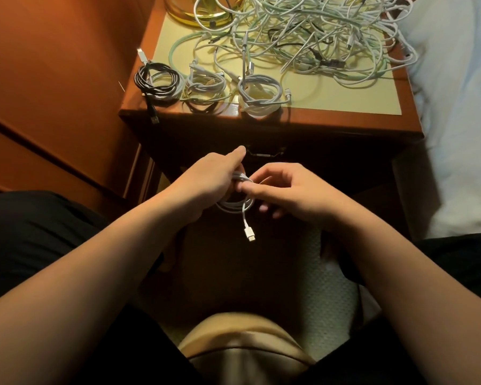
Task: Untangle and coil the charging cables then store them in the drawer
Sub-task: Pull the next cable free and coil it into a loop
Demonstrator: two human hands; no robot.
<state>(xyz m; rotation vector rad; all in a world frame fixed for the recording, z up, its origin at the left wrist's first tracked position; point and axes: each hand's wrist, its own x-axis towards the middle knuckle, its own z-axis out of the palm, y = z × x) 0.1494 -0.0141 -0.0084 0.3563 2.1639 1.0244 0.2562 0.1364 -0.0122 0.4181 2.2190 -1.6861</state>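
Our left hand (pixel 208 179) grips the white cable (pixel 238 202) coil; right hand (pixel 286 190) fingers pinch its wrap. Loose plug end (pixel 249 234) dangles. If we slacken, the coil likely springs open.

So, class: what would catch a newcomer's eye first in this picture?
First, the big tangle of cables sprawling across the far side of the nightstand top. Then, centre frame, the left hand and right hand gripping a coiled white cable, its plug dangling. Three finished coils line the near edge.

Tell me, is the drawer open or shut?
Shut. The drawer front sits flush under the nightstand top, its handle untouched; both hands hold a white cable before it.
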